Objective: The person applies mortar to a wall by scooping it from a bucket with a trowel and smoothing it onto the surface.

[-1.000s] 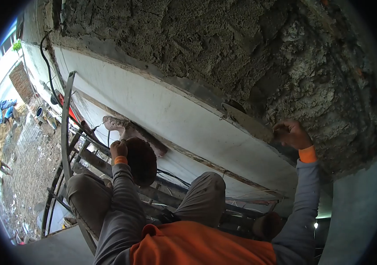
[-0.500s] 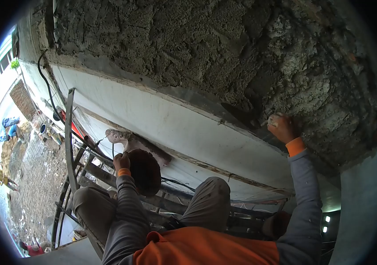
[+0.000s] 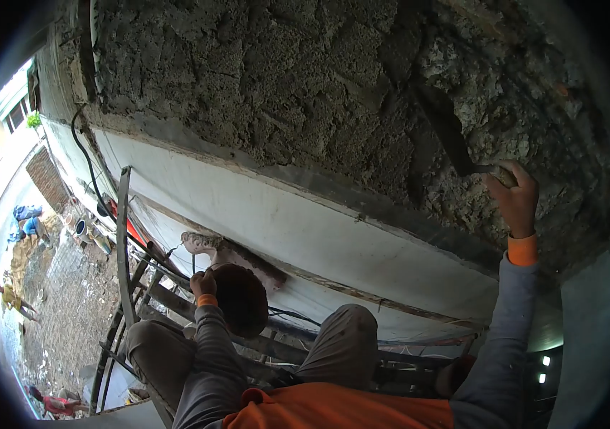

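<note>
My right hand is closed around the handle of a trowel. The trowel's dark blade points up and left against the rough mortar on the wall, where the mortar meets a lumpier, paler patch. Lower left, my left hand is closed at the edge of a dark round bucket, above my knees. Whether it grips the rim or a handle cannot be made out. The bucket's inside is too dark to read.
A smooth white band runs below the mortar, with a ledge under it. A metal frame and a black cable stand at left. Far below lies rubble-strewn ground, with people on it.
My right hand has moved up and right along the wall, and the trowel blade now points upward, more fully in view. The left hand still holds the bucket. The whole view has shifted slightly.
</note>
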`<action>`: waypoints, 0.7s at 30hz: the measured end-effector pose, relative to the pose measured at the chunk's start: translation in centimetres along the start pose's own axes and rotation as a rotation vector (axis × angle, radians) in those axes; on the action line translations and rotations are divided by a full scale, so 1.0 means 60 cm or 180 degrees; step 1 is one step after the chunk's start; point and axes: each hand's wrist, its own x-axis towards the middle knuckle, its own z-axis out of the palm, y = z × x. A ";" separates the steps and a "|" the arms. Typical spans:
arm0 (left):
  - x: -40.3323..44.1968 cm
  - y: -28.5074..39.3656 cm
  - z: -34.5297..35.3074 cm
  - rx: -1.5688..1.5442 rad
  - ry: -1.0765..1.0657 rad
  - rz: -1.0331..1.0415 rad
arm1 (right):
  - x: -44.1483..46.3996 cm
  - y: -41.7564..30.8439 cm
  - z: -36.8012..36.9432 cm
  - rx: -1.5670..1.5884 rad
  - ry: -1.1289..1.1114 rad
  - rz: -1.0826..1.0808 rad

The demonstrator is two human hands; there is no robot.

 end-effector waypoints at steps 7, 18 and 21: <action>-0.004 0.001 0.004 0.0208 -0.0036 0.0074 | -0.027 0.011 0.054 0.3229 -0.0321 0.0887; -0.005 -0.005 0.003 0.0158 -0.0071 0.0025 | -0.064 0.145 0.087 0.1856 0.0638 0.1328; -0.012 0.010 0.005 0.0237 -0.0209 0.0032 | -0.070 0.186 0.103 0.0810 0.0916 0.0774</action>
